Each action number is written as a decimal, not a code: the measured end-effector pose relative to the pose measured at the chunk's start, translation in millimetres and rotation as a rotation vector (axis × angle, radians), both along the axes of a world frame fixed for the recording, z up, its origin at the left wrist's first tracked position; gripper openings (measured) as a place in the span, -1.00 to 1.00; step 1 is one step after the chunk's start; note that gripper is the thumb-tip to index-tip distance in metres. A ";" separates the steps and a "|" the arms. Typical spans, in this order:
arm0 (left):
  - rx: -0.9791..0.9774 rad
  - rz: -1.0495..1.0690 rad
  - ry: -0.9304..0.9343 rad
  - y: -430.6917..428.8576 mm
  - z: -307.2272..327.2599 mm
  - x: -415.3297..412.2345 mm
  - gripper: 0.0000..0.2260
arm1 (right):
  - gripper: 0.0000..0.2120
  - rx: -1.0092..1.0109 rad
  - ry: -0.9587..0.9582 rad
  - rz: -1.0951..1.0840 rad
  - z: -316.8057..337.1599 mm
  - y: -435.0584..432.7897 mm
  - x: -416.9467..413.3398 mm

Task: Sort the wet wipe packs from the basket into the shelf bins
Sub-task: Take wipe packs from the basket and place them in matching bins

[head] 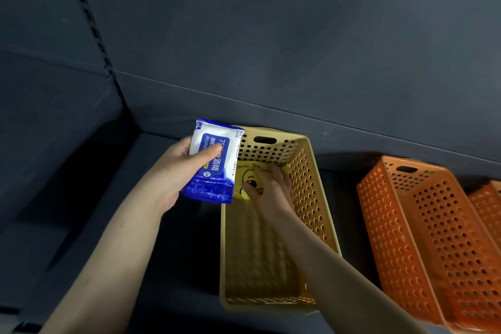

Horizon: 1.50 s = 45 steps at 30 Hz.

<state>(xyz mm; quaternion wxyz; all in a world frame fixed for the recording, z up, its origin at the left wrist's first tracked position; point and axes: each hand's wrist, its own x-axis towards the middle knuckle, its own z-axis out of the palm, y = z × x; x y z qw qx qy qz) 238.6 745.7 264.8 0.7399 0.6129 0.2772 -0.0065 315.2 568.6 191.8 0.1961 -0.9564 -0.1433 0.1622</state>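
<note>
My left hand (173, 171) grips a blue and white alcohol wipe pack (214, 168), held upright just left of the yellow perforated bin (311, 198) on the dark shelf. My right hand (271, 187) reaches down inside that bin and lies on a yellow wipe pack (244, 175) with a cartoon duck face, at the bin's far end. The fingers cover much of the yellow pack; whether they curl round it is not visible.
An orange perforated bin (423, 238) stands to the right of the yellow one, and the corner of another orange bin (488, 203) shows at the right edge. The dark shelf floor (108, 211) stretches to the left, with the back wall and a slotted upright (92, 32) behind.
</note>
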 end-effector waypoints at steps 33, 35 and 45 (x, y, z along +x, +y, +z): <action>-0.104 0.062 0.043 -3.6 -1.5 -6.2 -0.68 | -0.41 -0.023 0.238 0.155 22.2 13.9 -0.6; -0.084 0.110 0.033 -4.8 3.9 -8.3 -0.74 | -0.41 0.063 0.270 0.130 42.7 7.5 0.3; -0.247 0.241 -0.149 -79.3 54.7 -22.5 -0.67 | -0.62 0.798 0.476 -0.007 133.6 -78.4 -45.5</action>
